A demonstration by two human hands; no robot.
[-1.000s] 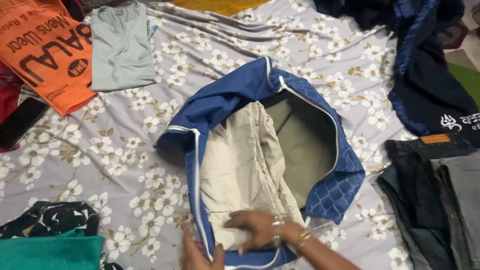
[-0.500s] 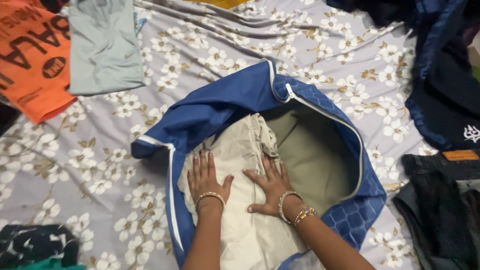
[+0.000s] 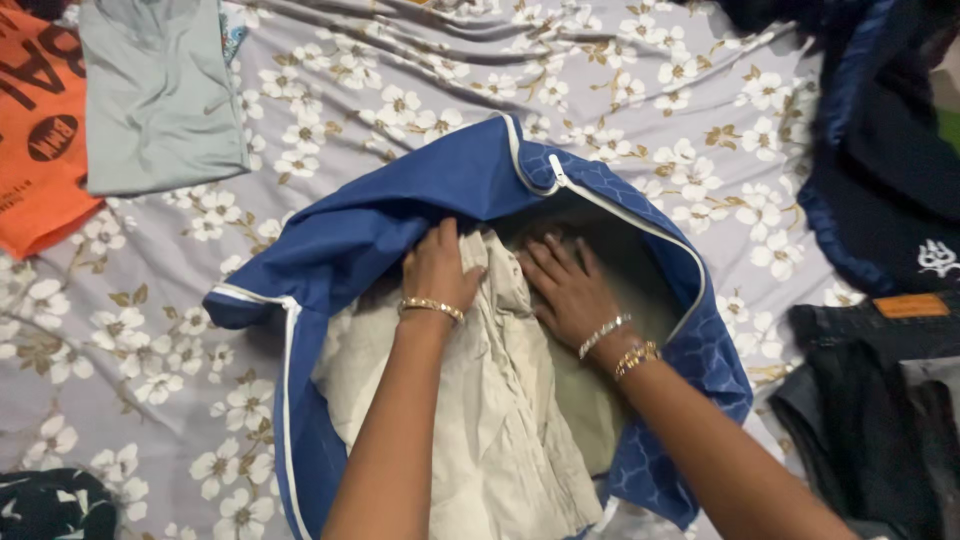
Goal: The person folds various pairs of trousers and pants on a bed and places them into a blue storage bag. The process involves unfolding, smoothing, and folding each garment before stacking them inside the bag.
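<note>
- Left hand (image 3: 440, 268) and right hand (image 3: 568, 290) — both flat, fingers spread, grasping nothing — press the far end of the folded beige cotton garment (image 3: 480, 400).
- Garment lies inside the blue zippered fabric storage bag (image 3: 400, 210), long axis six to twelve o'clock.
- At ten o'clock: grey-green folded shirt (image 3: 160, 95).

Both arms reach forward side by side. Left hand (image 3: 440, 268) lies palm down, fingers together. Right hand (image 3: 565, 288) lies flat, fingers spread; bangles on both wrists.
</note>
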